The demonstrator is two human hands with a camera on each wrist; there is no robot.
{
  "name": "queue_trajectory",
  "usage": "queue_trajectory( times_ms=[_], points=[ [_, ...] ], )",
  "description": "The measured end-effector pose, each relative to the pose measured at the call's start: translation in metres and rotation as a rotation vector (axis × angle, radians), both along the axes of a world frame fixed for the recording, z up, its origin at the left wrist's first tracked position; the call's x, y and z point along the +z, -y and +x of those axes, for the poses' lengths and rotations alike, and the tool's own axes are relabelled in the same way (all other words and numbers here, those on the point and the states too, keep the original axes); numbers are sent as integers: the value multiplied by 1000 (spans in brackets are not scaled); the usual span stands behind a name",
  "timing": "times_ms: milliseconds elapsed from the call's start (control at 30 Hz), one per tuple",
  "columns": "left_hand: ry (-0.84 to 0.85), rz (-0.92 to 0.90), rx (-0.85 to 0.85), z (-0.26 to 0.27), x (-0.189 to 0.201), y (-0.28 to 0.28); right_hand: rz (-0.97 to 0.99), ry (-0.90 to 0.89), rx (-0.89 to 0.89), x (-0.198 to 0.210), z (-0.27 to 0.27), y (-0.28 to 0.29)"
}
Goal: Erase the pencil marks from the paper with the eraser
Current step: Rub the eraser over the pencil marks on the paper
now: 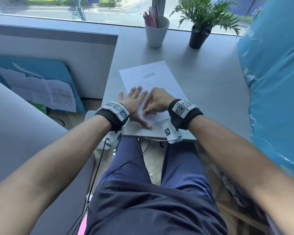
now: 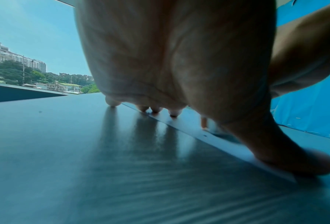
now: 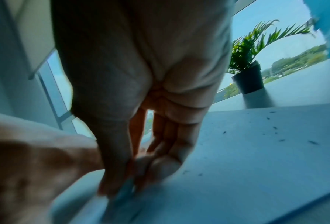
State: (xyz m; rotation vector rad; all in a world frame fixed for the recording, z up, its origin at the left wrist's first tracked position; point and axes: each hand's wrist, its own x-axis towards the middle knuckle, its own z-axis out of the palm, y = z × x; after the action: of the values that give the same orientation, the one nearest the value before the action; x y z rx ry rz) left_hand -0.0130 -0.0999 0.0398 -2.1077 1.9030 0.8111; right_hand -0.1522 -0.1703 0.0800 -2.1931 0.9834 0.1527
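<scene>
A white sheet of paper (image 1: 153,77) lies on the grey table (image 1: 210,92), with pencil scribbles (image 1: 147,73) near its far end. My left hand (image 1: 134,102) lies flat with spread straight fingers, pressing the paper's left edge; its thumb (image 2: 298,160) rests on the paper's near corner. My right hand (image 1: 157,103) is curled over the near part of the sheet, and its fingertips (image 3: 120,186) pinch a small blurred pale eraser (image 3: 125,191) against the paper (image 3: 246,166). In the head view the eraser is hidden under the fingers.
A white cup (image 1: 157,31) with pens and a potted plant (image 1: 200,36) stand at the table's far side by the window. Dark eraser crumbs (image 3: 279,136) lie scattered on the paper. A blue covered object (image 1: 275,82) borders the table on the right.
</scene>
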Motion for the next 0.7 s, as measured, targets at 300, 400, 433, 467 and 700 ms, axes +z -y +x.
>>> queue_trajectory(
  times_ms=[300,400,433,467,700],
  points=[
    [-17,-34,-8,2,-1,-3,-1,-18,-100,0,-23,8],
    [-27,-21,-17,4,-1,-3,-237,-22,-280,4,-48,32],
    [-27,-14,-23,5,-1,-3,-285,-68,-300,3,-56,37],
    [-24,-6,-29,6,-1,-2,-310,-115,-313,1,-62,39],
    [111,-231,-134,-15,17,-6,-348,-138,-366,-8,-73,41]
  ],
)
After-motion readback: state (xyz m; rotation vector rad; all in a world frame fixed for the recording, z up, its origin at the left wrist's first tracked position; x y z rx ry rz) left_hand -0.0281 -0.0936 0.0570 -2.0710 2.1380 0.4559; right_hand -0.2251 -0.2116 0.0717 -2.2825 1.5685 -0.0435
